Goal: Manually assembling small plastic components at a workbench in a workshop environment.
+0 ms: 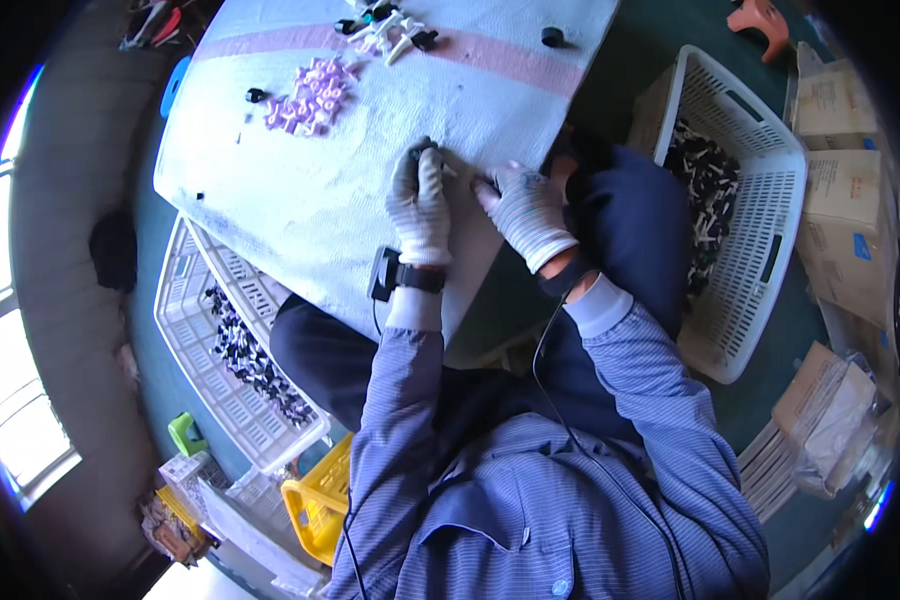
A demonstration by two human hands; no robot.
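Both of my hands wear pale knit gloves with some fingertips bare, and they work close together over the near part of the white-covered table [260,190]. My left hand [419,208] is closed around a small black plastic part [424,144] that pokes out at its fingertips. To its right, my right hand [528,208] is curled with thumb and fingers drawn together near the table's right edge; what it pinches, if anything, is too small to make out. Farther off lies a heap of small pinkish-purple plastic pieces [313,95]. Behind that are white stemmed pieces [395,38].
A white basket [770,205] of black-and-white parts stands right of my knee; another white basket [185,290] with similar parts is at left. A yellow basket [315,505] sits low left. Cardboard boxes [842,240] line the right. A loose black cap [553,37] lies at the far right.
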